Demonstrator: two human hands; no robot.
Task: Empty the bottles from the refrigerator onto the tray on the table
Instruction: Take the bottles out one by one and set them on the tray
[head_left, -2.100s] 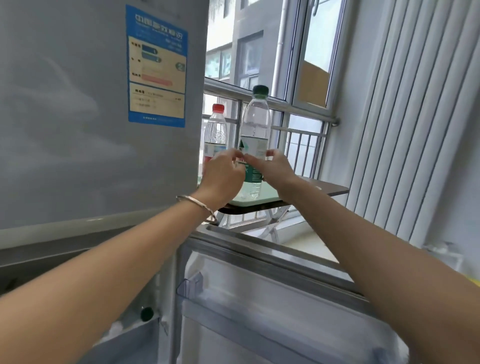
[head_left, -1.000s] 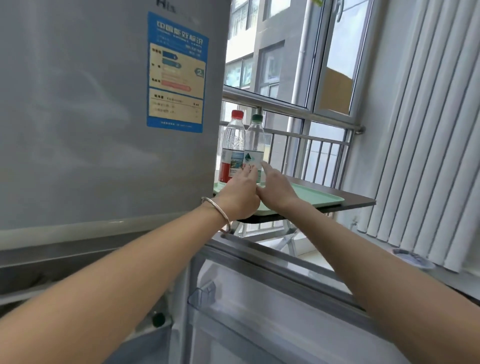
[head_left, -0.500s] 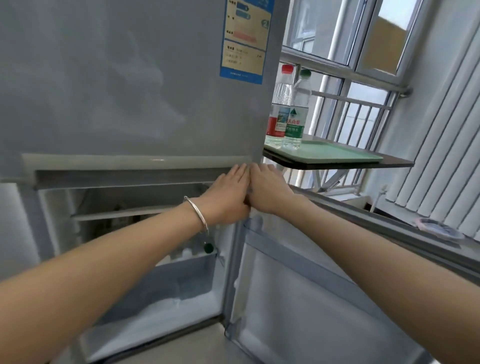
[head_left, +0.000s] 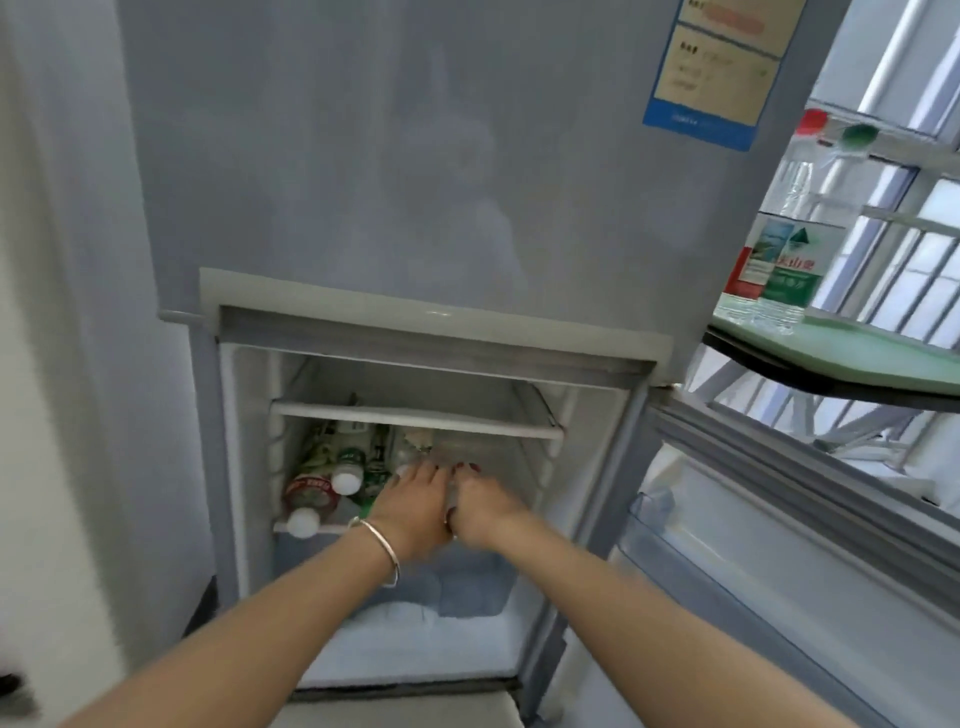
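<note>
Now both our hands had left the table on the right and gone down into the refrigerator's (head_left: 415, 156) open lower compartment. A second earlier they had been up at the tray (head_left: 857, 353), steadying the green-capped bottle (head_left: 797, 254) beside the red-capped bottle (head_left: 753, 249); those two stood upright and touching at the tray's left end, with nothing holding them. We judged that delivery finished and the next fetch begun.

Our left hand (head_left: 415, 506) and right hand (head_left: 483, 506) lay side by side, touching, on the middle shelf (head_left: 322, 527). The left hand's fingers were stretched forward and slack, not curled round anything. The right hand looked half folded, with something pale and clear between the two hands, perhaps a bottle; whether it was gripped we could not tell through the blur.

Just left of our hands a cluster of bottles (head_left: 332, 478) lay on their sides, white caps toward us, green labels farther in. So a good part of the job remained: two bottles out, several still inside. The refrigerator door (head_left: 779, 519) stood open on the right.
</note>
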